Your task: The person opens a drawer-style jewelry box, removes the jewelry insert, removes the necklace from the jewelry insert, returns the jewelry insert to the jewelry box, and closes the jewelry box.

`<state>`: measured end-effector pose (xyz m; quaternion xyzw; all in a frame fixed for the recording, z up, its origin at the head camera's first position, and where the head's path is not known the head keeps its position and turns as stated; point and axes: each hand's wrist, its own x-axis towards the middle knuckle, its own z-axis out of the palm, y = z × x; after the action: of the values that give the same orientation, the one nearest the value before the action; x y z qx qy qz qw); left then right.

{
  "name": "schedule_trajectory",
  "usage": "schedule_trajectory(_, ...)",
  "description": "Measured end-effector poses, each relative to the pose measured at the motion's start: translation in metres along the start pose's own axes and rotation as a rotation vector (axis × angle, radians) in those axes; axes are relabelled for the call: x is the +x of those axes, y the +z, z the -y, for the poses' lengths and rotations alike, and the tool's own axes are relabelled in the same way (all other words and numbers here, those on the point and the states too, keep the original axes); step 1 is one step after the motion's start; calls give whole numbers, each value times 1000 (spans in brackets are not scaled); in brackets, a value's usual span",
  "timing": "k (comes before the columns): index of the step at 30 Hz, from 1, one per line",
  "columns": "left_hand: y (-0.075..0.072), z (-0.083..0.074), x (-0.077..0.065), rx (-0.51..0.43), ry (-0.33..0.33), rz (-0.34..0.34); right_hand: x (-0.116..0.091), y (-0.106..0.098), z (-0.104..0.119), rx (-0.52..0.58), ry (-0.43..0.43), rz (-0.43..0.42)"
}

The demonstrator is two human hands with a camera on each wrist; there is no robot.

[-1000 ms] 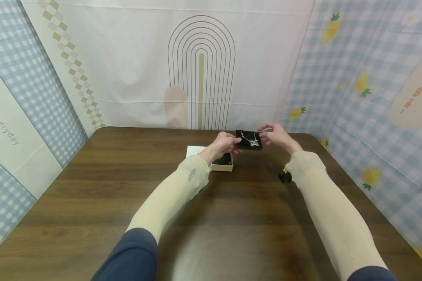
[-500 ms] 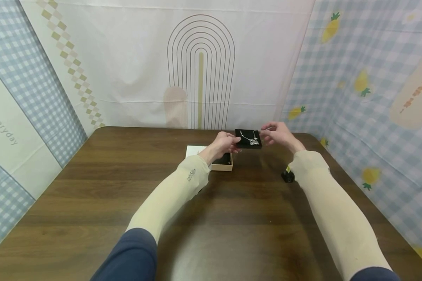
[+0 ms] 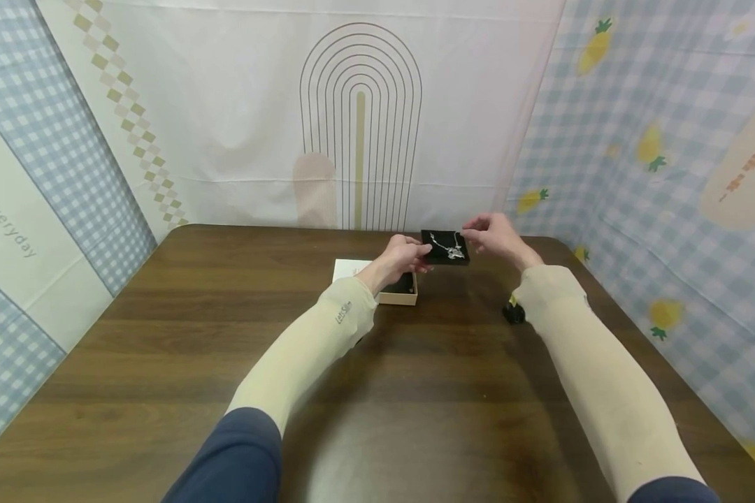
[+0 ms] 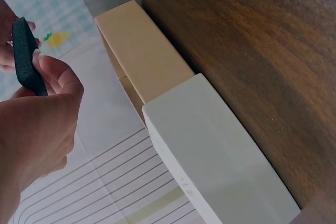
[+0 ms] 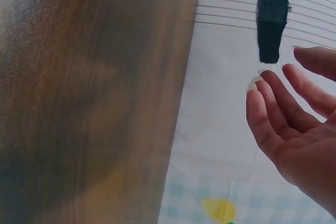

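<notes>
My left hand pinches the left edge of a black foam jewelry-box insert, thumb on top, held up above the table. A silver necklace with a pendant lies across the insert's top. At the insert's far right corner, by one end of the chain, is my right hand. In the right wrist view its thumb and index fingertip stand slightly apart, the other fingers loosely bent, just below the insert's end. Beneath my left arm sits a box: a tan drawer partly slid out of its white sleeve.
The brown wooden table extends in front, its far edge just beyond the hands. Patterned cloth hangs behind it and along both sides. A small black device with a yellow mark hangs at my right wrist.
The right hand drew slightly right from the insert's corner, then came back up to it. The left hand keeps its grip on the insert almost unmoved; the box stays where it was.
</notes>
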<state>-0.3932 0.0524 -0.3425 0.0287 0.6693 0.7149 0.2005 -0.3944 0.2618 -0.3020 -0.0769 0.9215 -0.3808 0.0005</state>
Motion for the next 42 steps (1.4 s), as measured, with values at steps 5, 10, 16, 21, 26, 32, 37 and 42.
schedule_trajectory(5,3,2,1,-13,6,15,1,3,6,-48,-39,-13)
schedule_trajectory(10,3,3,1,-13,10,22,4,6,9,-139,-115,-45)
schedule_trajectory(16,1,3,0,0,4,13,6,10,13,-195,-149,-37)
schedule_trajectory(21,0,3,-1,17,5,19,8,14,18,-239,-142,-11)
schedule_trajectory(26,0,2,-3,33,3,29,9,20,22,-281,-130,-7)
schedule_trajectory(32,0,2,-3,40,8,27,11,21,23,-330,-147,23)
schedule_trajectory(37,0,2,-2,37,6,18,10,24,28,-384,-167,35)
schedule_trajectory(42,2,2,-3,35,10,17,9,28,31,-408,-189,24)
